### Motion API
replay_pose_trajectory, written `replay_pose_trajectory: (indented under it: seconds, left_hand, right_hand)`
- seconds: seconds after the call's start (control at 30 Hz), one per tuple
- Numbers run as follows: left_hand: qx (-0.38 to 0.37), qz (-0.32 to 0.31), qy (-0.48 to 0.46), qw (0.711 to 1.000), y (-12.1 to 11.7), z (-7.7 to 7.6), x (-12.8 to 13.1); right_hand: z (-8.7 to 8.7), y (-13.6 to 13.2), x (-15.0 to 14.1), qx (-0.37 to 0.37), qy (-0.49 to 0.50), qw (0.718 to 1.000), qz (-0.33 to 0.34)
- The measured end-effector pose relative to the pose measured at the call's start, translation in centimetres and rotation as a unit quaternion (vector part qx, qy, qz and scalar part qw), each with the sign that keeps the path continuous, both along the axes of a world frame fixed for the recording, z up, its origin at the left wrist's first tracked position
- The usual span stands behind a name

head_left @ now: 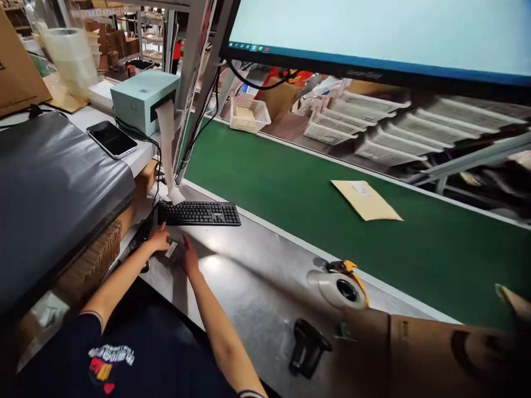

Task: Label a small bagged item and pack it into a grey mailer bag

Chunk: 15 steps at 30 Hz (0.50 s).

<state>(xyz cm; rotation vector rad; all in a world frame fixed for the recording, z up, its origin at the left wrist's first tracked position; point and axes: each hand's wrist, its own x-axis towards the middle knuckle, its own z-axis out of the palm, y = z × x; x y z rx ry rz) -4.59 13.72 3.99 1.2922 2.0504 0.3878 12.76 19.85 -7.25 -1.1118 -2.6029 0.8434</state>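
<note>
My left hand (159, 241) and my right hand (189, 258) meet on the steel worktop (249, 287) just in front of a black keyboard (199, 213). Between them lies a small white label (171, 250). The left hand's fingers pinch its edge; the right hand's fingers press close to it, curled. Above the keyboard a mint-green label printer (143, 99) feeds out a long white paper strip (167, 149) that hangs down to the worktop.
A green conveyor belt (315, 221) carries a tan padded envelope (365, 200). Near me are a tape dispenser (341, 283), a black handheld scanner (307, 347) and a cardboard box (435, 354). A phone (111, 139) and grey bags (50, 188) lie left. A monitor (381, 33) hangs overhead.
</note>
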Motion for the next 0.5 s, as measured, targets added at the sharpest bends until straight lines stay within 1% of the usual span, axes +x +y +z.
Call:
replay_pose_trajectory:
  seconds: [0.03, 0.1, 0.17, 0.23, 0.33, 0.5]
  left_hand:
    - [-0.020, -0.003, 0.018, 1.000, 1.1, -0.6, -0.3]
    - [-0.049, -0.006, 0.040, 0.998, 2.7, -1.6, -0.9]
    - [-0.065, -0.006, 0.045, 0.997, 3.6, -2.3, -1.4]
    - [-0.086, -0.011, 0.053, 0.995, 4.1, -2.9, -2.0]
    - [-0.118, -0.018, 0.062, 0.991, 4.7, -3.4, -2.6]
    - [-0.154, -0.025, 0.081, 0.984, 5.5, -4.0, -2.9]
  right_hand:
    - [0.3, 1.3, -0.3, -0.001, -0.046, 0.999, 0.017]
    - [1.2, 3.8, -0.5, -0.002, -0.128, 0.990, 0.055]
    - [2.0, 5.8, -0.8, -0.002, -0.162, 0.984, 0.078]
    - [2.6, 7.3, -1.4, -0.005, -0.168, 0.983, 0.081]
    - [3.3, 8.6, -3.4, -0.013, -0.169, 0.981, 0.090]
    - [3.7, 9.6, -7.9, -0.043, -0.141, 0.977, 0.154]
